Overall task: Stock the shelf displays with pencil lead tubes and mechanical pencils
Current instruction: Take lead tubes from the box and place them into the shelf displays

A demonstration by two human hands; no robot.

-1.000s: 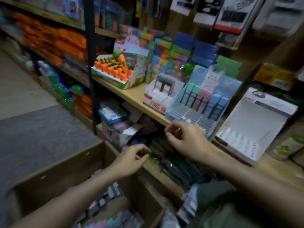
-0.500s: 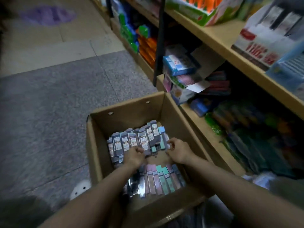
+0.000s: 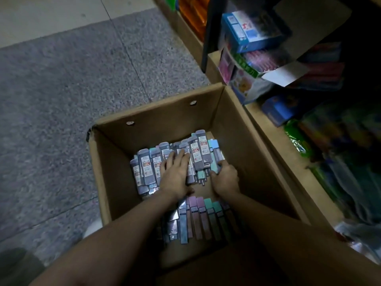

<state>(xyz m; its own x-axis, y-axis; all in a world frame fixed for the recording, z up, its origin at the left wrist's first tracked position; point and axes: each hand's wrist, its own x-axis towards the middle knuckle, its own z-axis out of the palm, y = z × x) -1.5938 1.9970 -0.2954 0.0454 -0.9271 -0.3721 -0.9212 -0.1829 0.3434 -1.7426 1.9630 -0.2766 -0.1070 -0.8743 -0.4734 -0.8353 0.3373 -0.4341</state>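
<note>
A box (image 3: 156, 120) stood on the floor (image 3: 61, 83), its right wall just beside the low shelf (image 3: 288, 153), and tubes (image 3: 147, 168) lay packed in it in two batches: one toward the far wall, one nearer the person (partly hidden under the forearms). The left hand (image 3: 175, 172) rested on the middle of the far batch and the right hand (image 3: 223, 175) lay at that batch's right end, the two hands near each other. On the shelf, behind and right of the box, cartons (image 3: 249, 32) sat stacked one on another.
</note>
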